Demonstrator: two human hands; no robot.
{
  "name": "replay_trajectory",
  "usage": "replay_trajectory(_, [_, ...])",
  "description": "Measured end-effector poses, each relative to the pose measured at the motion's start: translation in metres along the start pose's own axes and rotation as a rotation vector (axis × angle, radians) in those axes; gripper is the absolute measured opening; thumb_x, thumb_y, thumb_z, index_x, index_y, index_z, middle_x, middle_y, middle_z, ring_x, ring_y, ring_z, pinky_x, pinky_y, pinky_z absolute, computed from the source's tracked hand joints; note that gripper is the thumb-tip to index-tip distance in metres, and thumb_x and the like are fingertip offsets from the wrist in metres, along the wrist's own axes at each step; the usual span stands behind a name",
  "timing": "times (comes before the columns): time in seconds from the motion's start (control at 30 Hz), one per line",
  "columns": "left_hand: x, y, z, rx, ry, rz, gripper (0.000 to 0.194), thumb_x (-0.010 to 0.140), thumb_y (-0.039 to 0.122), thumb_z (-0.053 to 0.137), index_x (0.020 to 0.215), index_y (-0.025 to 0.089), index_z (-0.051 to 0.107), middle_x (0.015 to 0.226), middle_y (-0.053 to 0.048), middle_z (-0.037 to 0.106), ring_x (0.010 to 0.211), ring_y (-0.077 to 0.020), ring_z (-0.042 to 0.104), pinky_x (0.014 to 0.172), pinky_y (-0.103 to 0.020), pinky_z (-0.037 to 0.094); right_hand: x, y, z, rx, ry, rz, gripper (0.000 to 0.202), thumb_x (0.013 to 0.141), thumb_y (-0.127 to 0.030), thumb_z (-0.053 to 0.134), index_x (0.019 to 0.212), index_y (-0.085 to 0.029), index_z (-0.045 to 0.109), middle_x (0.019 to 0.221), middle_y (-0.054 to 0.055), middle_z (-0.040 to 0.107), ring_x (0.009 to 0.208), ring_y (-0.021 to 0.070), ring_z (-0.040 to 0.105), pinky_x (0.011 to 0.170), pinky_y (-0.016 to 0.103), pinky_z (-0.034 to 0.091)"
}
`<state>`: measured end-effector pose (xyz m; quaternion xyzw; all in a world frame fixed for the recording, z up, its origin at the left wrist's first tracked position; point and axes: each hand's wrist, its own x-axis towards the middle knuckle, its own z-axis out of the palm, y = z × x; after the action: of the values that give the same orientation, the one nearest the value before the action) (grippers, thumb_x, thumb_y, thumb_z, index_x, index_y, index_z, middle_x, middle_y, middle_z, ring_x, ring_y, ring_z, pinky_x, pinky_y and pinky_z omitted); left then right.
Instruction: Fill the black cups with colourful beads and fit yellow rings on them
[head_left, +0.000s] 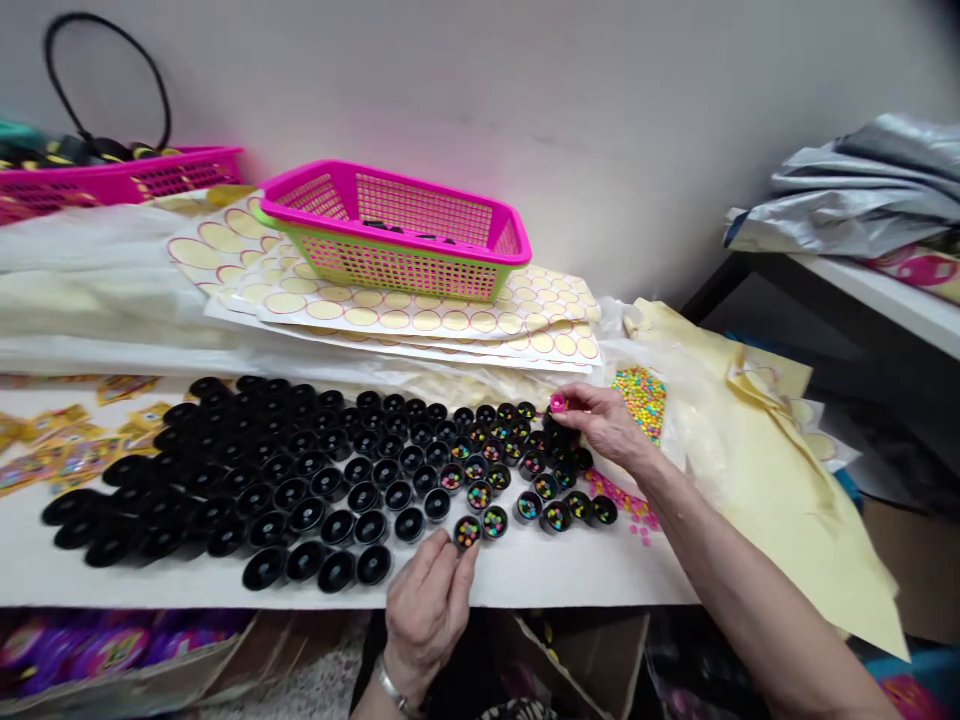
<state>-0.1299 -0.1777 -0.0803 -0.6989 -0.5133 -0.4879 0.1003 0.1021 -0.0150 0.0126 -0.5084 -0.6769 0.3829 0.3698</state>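
My left hand (429, 605) is at the table's front edge, thumb and fingers closed around a small black cup (466, 533) that holds multicoloured beads or candies. Farther back, my right hand (600, 425) pinches a small pink cup-like piece (557, 403) above the right-hand cups. Several cups near my hands contain colourful pieces, among them a filled cup (495, 521) just right of the one I grip. To the left stand many black cups (337, 525) with nothing visible inside. Small pink pieces (619, 495) lie loose below my right wrist.
Behind the cups, a pink and green basket (397, 270) rests on sheets of round stickers (427, 320). A clear bag of multicoloured pieces (640, 400) lies at right, beside yellow paper (787, 480). Small yellow packets (75, 450) lie at left. Open cardboard boxes (232, 665) stand below the table.
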Motion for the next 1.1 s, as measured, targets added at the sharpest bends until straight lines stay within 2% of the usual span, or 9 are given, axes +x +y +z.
replay_trajectory(0.1, [0.000,0.001,-0.001,0.007,-0.011,-0.001,0.011,0.078,0.012,0.064,0.088,0.010,0.061,0.086,-0.010,0.067,0.079,-0.0157,0.065,0.071,-0.024,0.054,0.017,-0.011,0.028,-0.310,-0.132,-0.211,0.010,0.076,-0.021,0.059,0.084,-0.020,0.065,0.078,0.001,0.060,0.077,0.0168,0.051,0.072,0.031,0.039])
replay_trajectory(0.17, [0.000,0.001,-0.001,0.005,-0.020,0.001,0.011,0.078,0.012,0.064,0.088,0.010,0.061,0.086,-0.011,0.067,0.079,-0.0159,0.065,0.071,-0.024,0.053,0.027,-0.016,0.041,-0.551,-0.215,-0.294,0.012,0.081,-0.019,0.054,0.085,-0.019,0.065,0.081,0.003,0.060,0.081,0.0179,0.048,0.073,0.031,0.036])
replay_trajectory(0.33, [-0.001,0.001,-0.002,0.004,-0.023,-0.019,0.011,0.077,0.013,0.065,0.087,0.011,0.061,0.087,-0.011,0.066,0.078,-0.0157,0.065,0.069,-0.023,0.053,0.038,-0.031,0.057,-0.964,-0.342,-0.356,0.020,0.080,-0.011,0.047,0.087,-0.018,0.064,0.087,0.008,0.058,0.084,0.0208,0.043,0.064,0.030,0.029])
replay_trajectory(0.5, [-0.001,0.002,-0.002,-0.002,-0.014,-0.022,0.011,0.077,0.013,0.065,0.087,0.011,0.060,0.086,-0.011,0.066,0.078,-0.0159,0.065,0.070,-0.023,0.053,0.040,-0.041,0.064,-1.136,-0.412,-0.432,0.024,0.074,-0.006,0.046,0.086,-0.016,0.065,0.087,0.012,0.058,0.082,0.0232,0.041,0.062,0.033,0.026])
replay_trajectory(0.73, [-0.001,0.001,-0.001,-0.015,-0.019,-0.028,0.012,0.076,0.011,0.065,0.087,0.009,0.061,0.086,-0.012,0.066,0.078,-0.0162,0.064,0.070,-0.024,0.052,0.044,-0.040,0.066,-1.146,-0.446,-0.420,0.022,0.075,-0.009,0.048,0.086,-0.016,0.065,0.089,0.012,0.058,0.085,0.0244,0.042,0.064,0.034,0.028])
replay_trajectory(0.87, [-0.001,0.001,-0.001,-0.021,-0.011,-0.014,0.013,0.075,0.010,0.066,0.087,0.008,0.061,0.087,-0.012,0.066,0.079,-0.0161,0.064,0.070,-0.023,0.052,0.044,-0.037,0.061,-1.041,-0.390,-0.421,0.020,0.079,-0.010,0.047,0.084,-0.017,0.066,0.088,0.010,0.057,0.086,0.0226,0.044,0.066,0.032,0.031])
replay_trajectory(0.97, [-0.001,0.000,-0.001,-0.013,-0.011,0.000,0.013,0.075,0.010,0.066,0.087,0.008,0.061,0.087,-0.012,0.066,0.079,-0.0164,0.064,0.071,-0.024,0.051,0.037,-0.026,0.044,-0.755,-0.273,-0.380,0.018,0.081,-0.015,0.049,0.087,-0.018,0.066,0.087,0.007,0.058,0.085,0.0196,0.047,0.070,0.030,0.035])
replay_trajectory(1.1, [-0.001,-0.001,0.001,-0.012,-0.001,0.014,0.014,0.074,0.010,0.067,0.086,0.008,0.061,0.086,-0.013,0.066,0.078,-0.0163,0.064,0.071,-0.023,0.051,0.014,0.009,-0.006,-0.386,-0.047,-0.235,0.020,0.080,-0.023,0.053,0.094,-0.018,0.066,0.086,0.004,0.061,0.082,0.0169,0.054,0.074,0.030,0.041])
